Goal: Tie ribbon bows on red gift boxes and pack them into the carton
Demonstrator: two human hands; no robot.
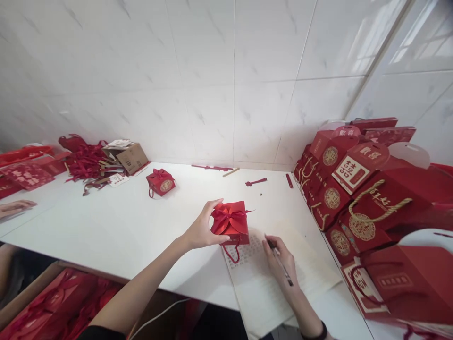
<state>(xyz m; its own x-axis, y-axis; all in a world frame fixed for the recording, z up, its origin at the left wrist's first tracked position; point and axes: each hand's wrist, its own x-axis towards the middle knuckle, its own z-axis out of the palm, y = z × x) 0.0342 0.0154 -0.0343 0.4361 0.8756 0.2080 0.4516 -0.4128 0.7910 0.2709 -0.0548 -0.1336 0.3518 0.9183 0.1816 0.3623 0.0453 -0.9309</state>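
My left hand (205, 226) grips a small red gift box (230, 233) by its left side, thumb at the front and fingers behind. A dark red ribbon bow sits on top of the box, and a rope handle hangs from its front. My right hand (282, 260) is closed around a pen (281, 264) that slants across the palm. Under this hand lies a sheet of paper (262, 288) with rows of handwriting at its upper left. The box overlaps the paper's top edge. A second red gift box (161, 182) with a gold emblem stands farther left on the white table.
Red gift bags and boxes (368, 208) are piled along the right side. Red ribbons (87, 160) and a cardboard box (131, 158) lie back left. Ribbon pieces (256, 182) rest near the wall. Another person's hand (17, 207) is at the far left.
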